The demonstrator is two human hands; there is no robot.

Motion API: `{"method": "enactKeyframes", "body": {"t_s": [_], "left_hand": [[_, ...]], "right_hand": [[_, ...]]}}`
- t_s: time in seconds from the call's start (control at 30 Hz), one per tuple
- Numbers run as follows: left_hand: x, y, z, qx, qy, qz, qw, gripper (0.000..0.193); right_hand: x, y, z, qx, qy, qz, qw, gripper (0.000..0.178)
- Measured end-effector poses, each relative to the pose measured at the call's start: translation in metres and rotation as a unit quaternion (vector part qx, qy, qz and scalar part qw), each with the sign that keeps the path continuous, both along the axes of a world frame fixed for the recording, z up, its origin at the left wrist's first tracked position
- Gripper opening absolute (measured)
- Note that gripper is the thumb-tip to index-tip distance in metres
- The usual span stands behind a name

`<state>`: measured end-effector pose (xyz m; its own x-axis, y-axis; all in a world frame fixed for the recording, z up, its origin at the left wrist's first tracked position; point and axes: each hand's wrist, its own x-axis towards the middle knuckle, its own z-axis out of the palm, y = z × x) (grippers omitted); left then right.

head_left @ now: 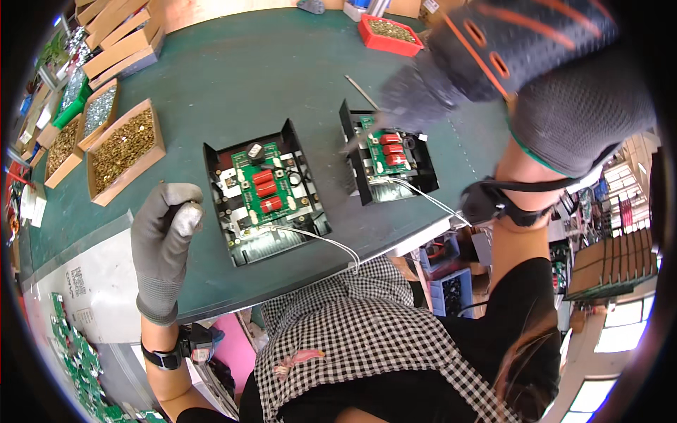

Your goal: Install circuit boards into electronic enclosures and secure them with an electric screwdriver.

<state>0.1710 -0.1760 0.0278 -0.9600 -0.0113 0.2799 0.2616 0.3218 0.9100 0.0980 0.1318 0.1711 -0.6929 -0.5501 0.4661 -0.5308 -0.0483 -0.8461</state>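
My right hand (585, 116), in a dark grey knit glove, grips a black and orange power screwdriver (486, 53). Its blurred front end points left, over the right-hand black metal case (423, 169); whether the bit touches anything I cannot tell. That case holds a green circuit board (377, 156) with red components, and white wires run from it over the table's front edge. Left of it lies a similar case (243, 250) with its own green board (265, 185) and wires. Beside this one, my grey-gloved left hand (159, 243) is closed, fingers curled; what they hold is hidden.
Cardboard trays of brass-coloured screws (127, 148) stand at left, with a green bin (72, 102) behind. A red tray (390, 35) of small parts sits at the far side, and a thin rod (362, 92) lies behind the right case. Several green boards (74, 352) lie lower left.
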Motion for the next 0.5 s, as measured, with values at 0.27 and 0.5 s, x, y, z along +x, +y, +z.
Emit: {"method": "enactKeyframes", "body": {"t_s": [0.27, 0.5], "left_hand": [[0.003, 0.034, -0.011, -0.002, -0.011, -0.01, 1.0, 0.019], [0.003, 0.032, -0.026, -0.081, 0.057, 0.012, 0.995, 0.015]], "right_hand": [[-0.021, -0.059, -0.023, -0.189, -0.051, 0.25, 0.948, 0.052], [-0.005, -0.091, -0.056, -0.317, -0.075, 0.192, 0.926, 0.051]]}}
